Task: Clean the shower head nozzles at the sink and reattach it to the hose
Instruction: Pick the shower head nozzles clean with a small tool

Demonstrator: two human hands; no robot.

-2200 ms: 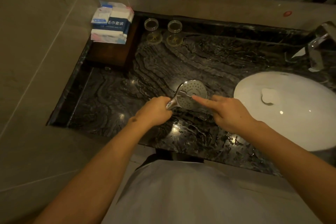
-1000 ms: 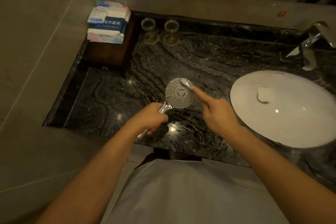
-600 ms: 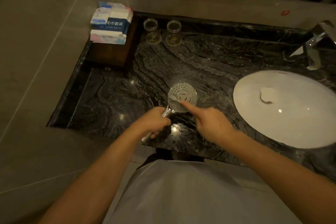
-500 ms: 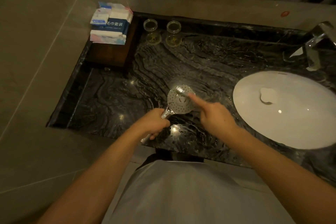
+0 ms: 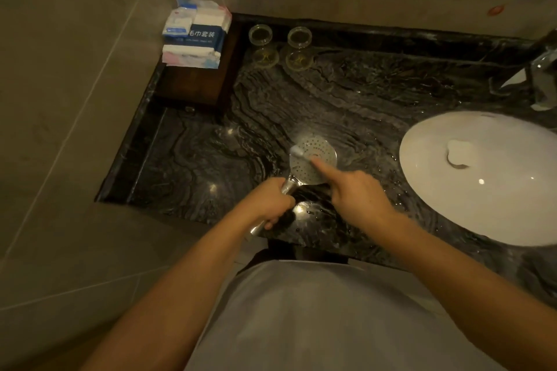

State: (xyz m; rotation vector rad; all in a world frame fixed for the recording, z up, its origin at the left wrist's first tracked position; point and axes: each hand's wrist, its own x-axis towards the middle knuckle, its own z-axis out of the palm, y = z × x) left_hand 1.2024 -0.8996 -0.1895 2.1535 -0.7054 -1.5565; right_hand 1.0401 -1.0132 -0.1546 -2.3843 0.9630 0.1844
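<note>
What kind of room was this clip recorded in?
Likely a hotel bathroom: a white sink basin set in a dark marble counter, a chrome tap, two glass tumblers, and wrapped toiletry packs.

Dim beige-tiled wall (image 5: pixel 75 75) (black marble counter (image 5: pixel 346 99))

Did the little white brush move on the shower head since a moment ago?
Yes. The small white brush tip went from the top edge of the round silver shower head to its left edge, judged against the centre hub.
</note>
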